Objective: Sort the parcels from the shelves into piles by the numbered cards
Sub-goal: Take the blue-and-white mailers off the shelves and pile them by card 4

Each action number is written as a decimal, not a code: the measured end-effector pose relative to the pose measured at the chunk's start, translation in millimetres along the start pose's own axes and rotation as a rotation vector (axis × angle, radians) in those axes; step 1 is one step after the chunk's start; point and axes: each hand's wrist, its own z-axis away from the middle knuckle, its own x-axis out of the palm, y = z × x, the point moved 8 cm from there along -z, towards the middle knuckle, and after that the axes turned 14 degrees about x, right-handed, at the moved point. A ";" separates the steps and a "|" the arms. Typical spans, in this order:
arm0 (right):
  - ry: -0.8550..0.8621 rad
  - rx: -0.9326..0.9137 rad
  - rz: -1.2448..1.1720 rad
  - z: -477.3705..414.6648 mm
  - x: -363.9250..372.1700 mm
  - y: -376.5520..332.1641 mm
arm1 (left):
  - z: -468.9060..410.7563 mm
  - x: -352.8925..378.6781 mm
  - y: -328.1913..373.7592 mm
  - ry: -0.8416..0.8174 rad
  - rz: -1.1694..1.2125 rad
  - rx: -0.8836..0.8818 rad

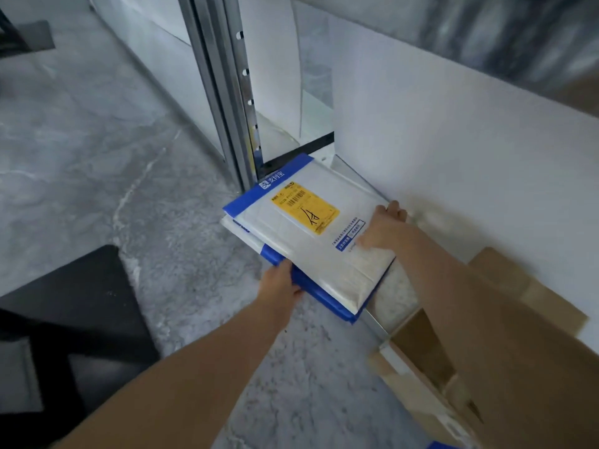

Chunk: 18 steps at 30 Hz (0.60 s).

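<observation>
Soft even daylight; edges bend and blur, centre sharp.

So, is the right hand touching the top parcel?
Touching. Head view: the right hand grips the top parcel, thumb on its white face.

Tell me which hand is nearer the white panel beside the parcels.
Right. The right hand holds the top parcel beside the white panel; the left hand grips the stack's opposite edge.

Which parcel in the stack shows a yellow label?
The top parcel, white with a blue band at its far end, bears the yellow label; the lower parcels show only white and blue edges.
</observation>
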 end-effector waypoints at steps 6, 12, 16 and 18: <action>0.049 0.001 -0.146 17.6 9.3 -7.2 | -1.7 0.4 14.3 -0.028 0.009 0.098; 0.017 0.129 -0.375 28.2 -2.9 -2.9 | -0.1 -57.0 60.2 -0.125 -0.164 0.128; -0.148 0.056 -0.346 53.6 29.5 -30.0 | 4.7 -82.8 81.8 -0.141 -0.249 0.121; -0.150 0.044 -0.365 64.6 37.5 -47.5 | 14.3 -73.9 78.4 -0.186 -0.267 0.085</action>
